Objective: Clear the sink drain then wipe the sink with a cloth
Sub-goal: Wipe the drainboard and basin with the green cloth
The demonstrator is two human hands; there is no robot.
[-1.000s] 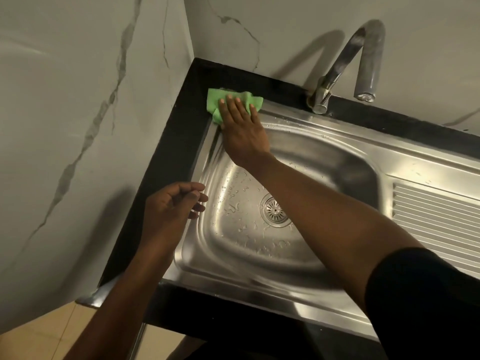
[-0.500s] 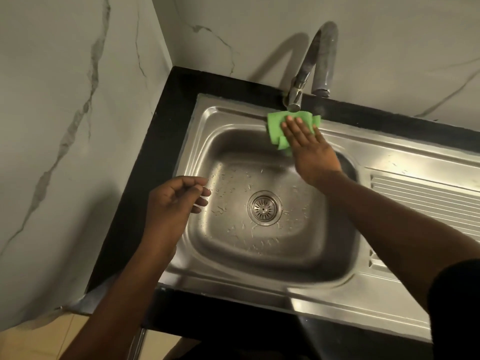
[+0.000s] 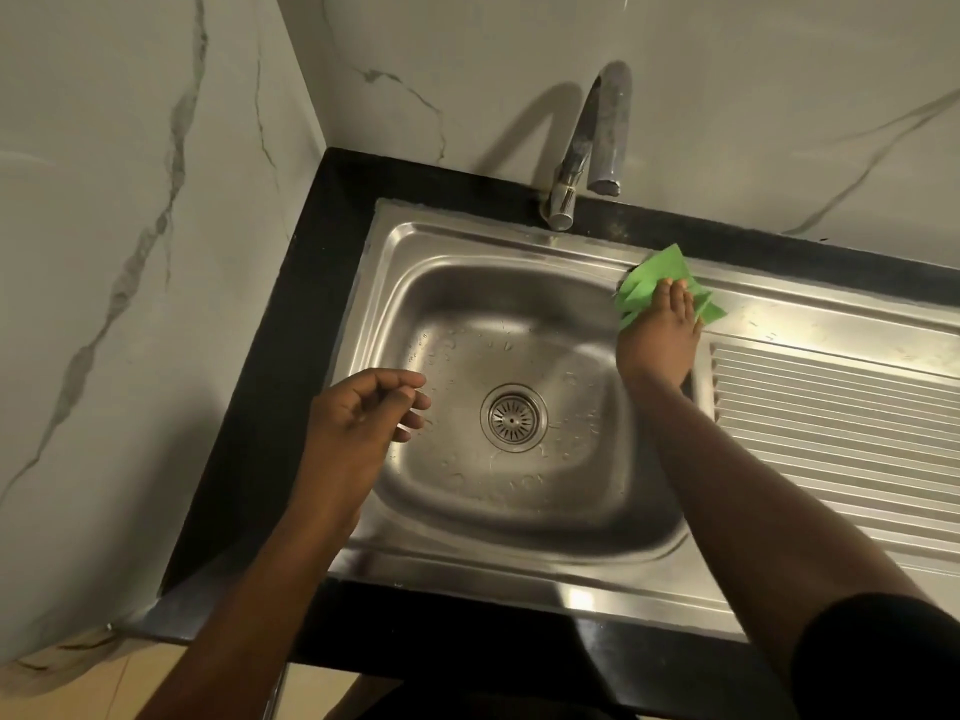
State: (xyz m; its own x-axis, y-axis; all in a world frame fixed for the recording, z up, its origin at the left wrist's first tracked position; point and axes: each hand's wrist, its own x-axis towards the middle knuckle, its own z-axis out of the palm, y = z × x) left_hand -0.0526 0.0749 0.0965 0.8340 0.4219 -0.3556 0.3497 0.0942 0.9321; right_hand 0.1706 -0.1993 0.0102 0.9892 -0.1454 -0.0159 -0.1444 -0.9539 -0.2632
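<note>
A stainless steel sink (image 3: 467, 262) is set in a black counter, its basin dotted with water drops. The round drain strainer (image 3: 513, 418) sits in the basin's middle with nothing on it. My right hand (image 3: 660, 340) lies flat, pressing a green cloth (image 3: 654, 283) onto the sink's back rim, at the basin's far right corner. My left hand (image 3: 358, 413) hovers over the basin's left edge with fingers loosely curled, holding nothing.
A chrome tap (image 3: 587, 148) rises from the back rim, left of the cloth. A ribbed draining board (image 3: 831, 418) lies to the right of the basin. Marble-look walls close the left and back. The black counter (image 3: 291, 356) borders the sink.
My right hand has slid the green cloth along the back rim from the far left corner, past the tap, to the basin's right corner. The left hand stayed at the basin's left edge.
</note>
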